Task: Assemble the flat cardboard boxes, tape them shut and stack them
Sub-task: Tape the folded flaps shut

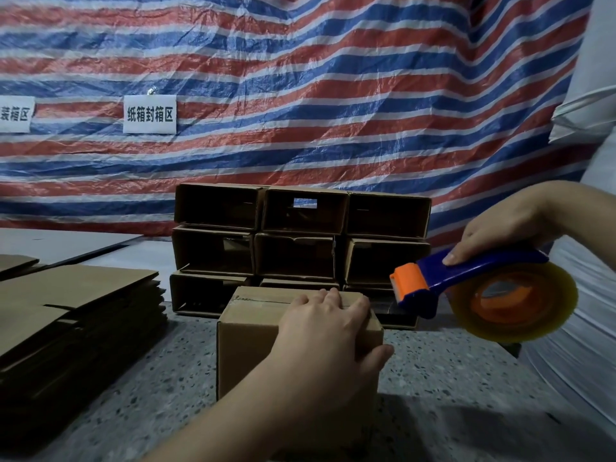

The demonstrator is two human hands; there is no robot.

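Observation:
A small brown cardboard box (246, 341) stands on the speckled table in front of me, with a strip of clear tape across its closed top. My left hand (326, 331) lies over the box's top right corner, fingers on top and thumb down the right side. My right hand (500, 225) grips the blue handle of a tape dispenser (466, 288) with an orange head and a roll of clear tape, held in the air just right of the box. Behind the box, several assembled boxes (300, 245) are stacked three rows high, open sides facing me.
A pile of flat folded cardboard boxes (73, 315) lies on the table at the left. A red, white and blue striped tarp (300, 95) with two white paper signs hangs behind. White wrapped material (580, 345) rises at the right edge.

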